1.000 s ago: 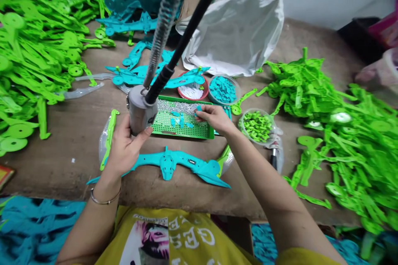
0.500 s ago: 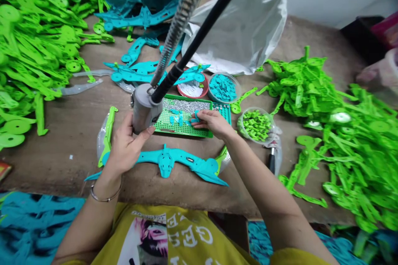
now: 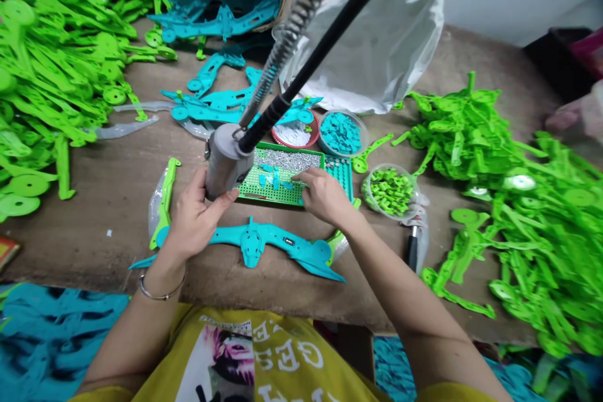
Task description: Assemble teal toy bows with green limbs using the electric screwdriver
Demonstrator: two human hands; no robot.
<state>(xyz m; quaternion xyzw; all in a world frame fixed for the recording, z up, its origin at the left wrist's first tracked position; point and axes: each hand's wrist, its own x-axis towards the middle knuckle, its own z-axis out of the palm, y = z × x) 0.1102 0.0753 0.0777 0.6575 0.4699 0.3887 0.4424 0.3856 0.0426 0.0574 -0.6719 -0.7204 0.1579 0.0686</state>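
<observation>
My left hand (image 3: 195, 217) grips a grey hanging power screwdriver (image 3: 225, 162), whose black hose and coiled spring rise toward the top. My right hand (image 3: 324, 196) rests at the near edge of a green perforated tray (image 3: 268, 191) that holds small teal pieces and a heap of silver screws; whether its fingers pinch a piece I cannot tell. A teal plastic bow-shaped toy part (image 3: 257, 245) lies flat on the table just in front of both hands.
A red dish (image 3: 292, 135), a tub of teal bits (image 3: 342, 132) and a tub of green bits (image 3: 391, 188) stand behind and right of the tray. Green plastic parts are heaped left (image 3: 51, 63) and right (image 3: 518, 213). A white bag (image 3: 377, 44) lies at the back.
My right hand has drawn back from the tray's middle to its near edge. The screwdriver leans slightly more to the right.
</observation>
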